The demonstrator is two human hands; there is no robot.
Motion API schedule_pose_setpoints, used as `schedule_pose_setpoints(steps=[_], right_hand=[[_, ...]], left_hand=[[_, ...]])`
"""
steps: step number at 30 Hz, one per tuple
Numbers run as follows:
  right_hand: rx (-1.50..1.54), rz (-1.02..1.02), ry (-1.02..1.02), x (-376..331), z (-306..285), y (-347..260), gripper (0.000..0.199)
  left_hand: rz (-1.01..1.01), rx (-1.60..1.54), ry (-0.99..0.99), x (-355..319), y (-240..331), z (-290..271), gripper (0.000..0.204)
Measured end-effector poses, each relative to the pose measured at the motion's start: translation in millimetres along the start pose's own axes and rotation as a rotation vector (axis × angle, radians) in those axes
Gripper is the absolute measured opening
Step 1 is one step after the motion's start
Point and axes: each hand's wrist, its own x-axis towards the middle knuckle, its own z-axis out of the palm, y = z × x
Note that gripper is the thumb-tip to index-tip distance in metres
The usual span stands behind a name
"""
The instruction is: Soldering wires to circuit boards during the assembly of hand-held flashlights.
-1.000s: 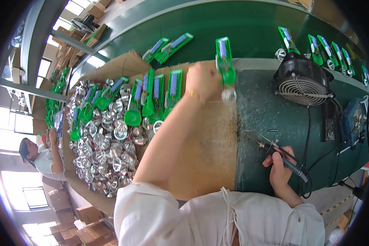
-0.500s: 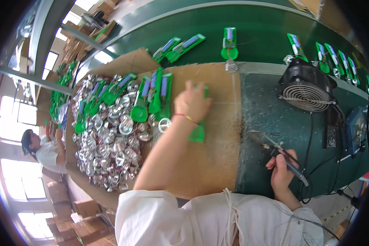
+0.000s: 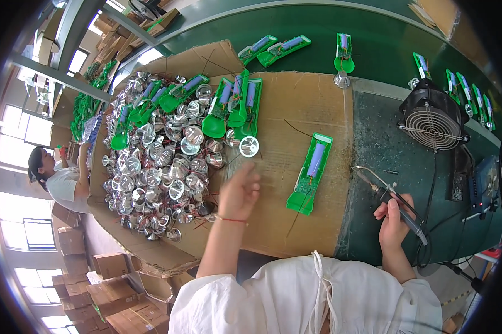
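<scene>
Head view: the left hand (image 3: pixel 240 192) is held over the cardboard sheet (image 3: pixel 284 111), its fingers partly curled; whether anything is pinched between them cannot be told. Just beyond it, a silver reflector (image 3: pixel 249 146) is seen, apart from the fingertips. A soldering iron (image 3: pixel 404 217) is gripped by the right hand (image 3: pixel 395 222), with fingers closed around its handle and its tip pointed toward the sheet. Between the hands, a green casing (image 3: pixel 301 201) is laid at a slant on the sheet, untouched, with a blue cylindrical cell (image 3: pixel 316 160) set in it. To the left, a cardboard box (image 3: pixel 145 253) is filled with reflectors; beyond the iron, a black fan (image 3: pixel 434 119) is stood.
</scene>
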Motion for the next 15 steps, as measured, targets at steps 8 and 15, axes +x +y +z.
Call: schedule_pose_setpoints(steps=[8,15], right_hand=[[-0.009,0.008,-0.084,-12.6,3.1,-6.7,0.017],[0.033,0.089,-0.273,-30.0,13.3,-18.7,0.017]], left_hand=[[0.256,-0.205,0.156,25.0,-5.8,4.9,0.017],[1.129,1.023,0.039,-42.2,-9.9,-5.0,0.008]])
